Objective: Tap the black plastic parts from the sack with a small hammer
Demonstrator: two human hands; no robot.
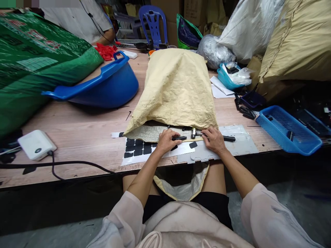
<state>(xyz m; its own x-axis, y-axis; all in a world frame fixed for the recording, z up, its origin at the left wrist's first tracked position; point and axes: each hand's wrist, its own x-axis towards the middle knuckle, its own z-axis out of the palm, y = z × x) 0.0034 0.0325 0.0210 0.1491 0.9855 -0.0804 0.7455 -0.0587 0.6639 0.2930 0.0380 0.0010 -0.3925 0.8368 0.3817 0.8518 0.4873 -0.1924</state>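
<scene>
Head view, looking down on the near edge of the wooden table (77,131). Your left hand (167,140) is closed, its fingers curled round a slim black strip (180,138) whose free end points right. The strip lies just in front of the open mouth of the tan woven sack (178,89). Your right hand (214,140) lies bent over the shaft of a small hammer (193,133). The metal head shows to the left of the fingers and the black grip to their right. Whether the hand clasps the shaft or only rests on it cannot be told.

The hammer head and the free end of the strip are near each other, with a short gap between them. Beneath your left wrist lies a white sheet of black pads (138,148), and beneath your right a grey sheet (238,146).

Handling note, offered as a judgement. Press the strip flat on the sheet rather than letting it tilt. Keep your left fingertips behind its free end, away from the hammer head. Take the hammer by the black grip, not the bare shaft, and favour short, square taps. The loose sack edge close behind could snag the head, so work clear of it.

Well apart from both hands are a blue basin (111,82) at left, a blue basket (287,129) at right and a white adapter (36,144) near the left edge.
</scene>
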